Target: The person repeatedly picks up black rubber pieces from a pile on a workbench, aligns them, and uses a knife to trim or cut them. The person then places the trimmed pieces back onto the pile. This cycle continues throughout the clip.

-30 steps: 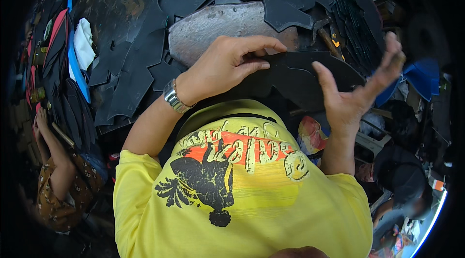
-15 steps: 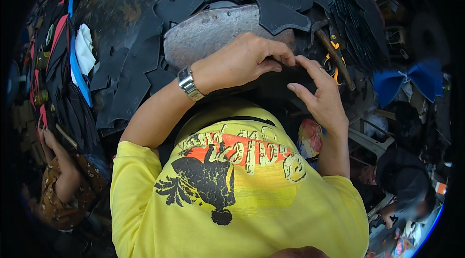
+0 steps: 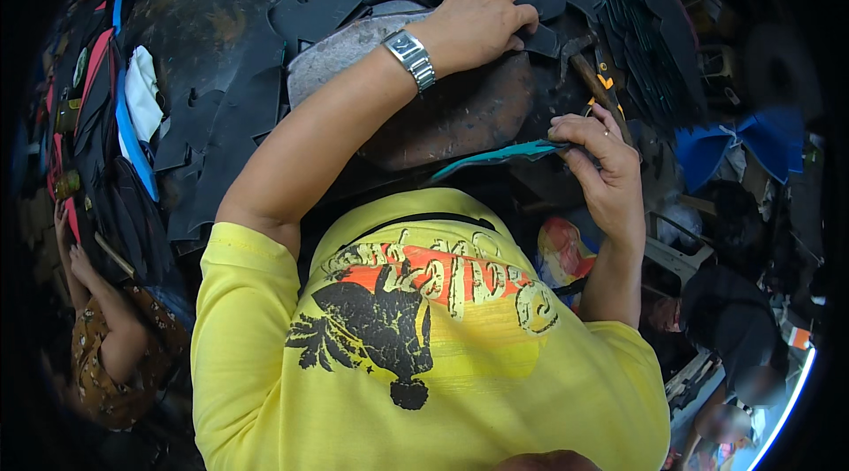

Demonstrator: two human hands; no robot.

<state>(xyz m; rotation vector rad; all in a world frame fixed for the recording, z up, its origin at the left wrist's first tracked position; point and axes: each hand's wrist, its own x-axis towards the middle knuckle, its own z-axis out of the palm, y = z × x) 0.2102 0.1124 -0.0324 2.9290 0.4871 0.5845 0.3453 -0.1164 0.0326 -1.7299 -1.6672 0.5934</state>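
My right hand point(image 3: 606, 153) pinches the edge of a thin, flexible sheet piece point(image 3: 500, 157) between thumb and fingers. The piece is seen nearly edge-on, its teal side showing, and it reaches leftward above my lap. My left hand point(image 3: 482, 20), a metal watch at its wrist, is stretched out beyond the grey stone slab point(image 3: 332, 55). Its fingers are apart and bent over a dark cut piece point(image 3: 541, 39) at the slab's far right. The fingertips seem to rest on it, though contact is partly hidden. The slab's near part is reddish brown.
Right of the slab lie a hammer point(image 3: 594, 82) and an orange-handled tool point(image 3: 605, 80). A stack of dark cut pieces point(image 3: 650, 46) stands behind them. More dark sheets point(image 3: 243, 139) cover the table at left. People sit at both sides, one in a brown patterned top point(image 3: 119, 356).
My left hand has moved from near my right hand up and away, over the dark pieces. The teal-sided piece now shows in my right hand, whose fingers have closed.
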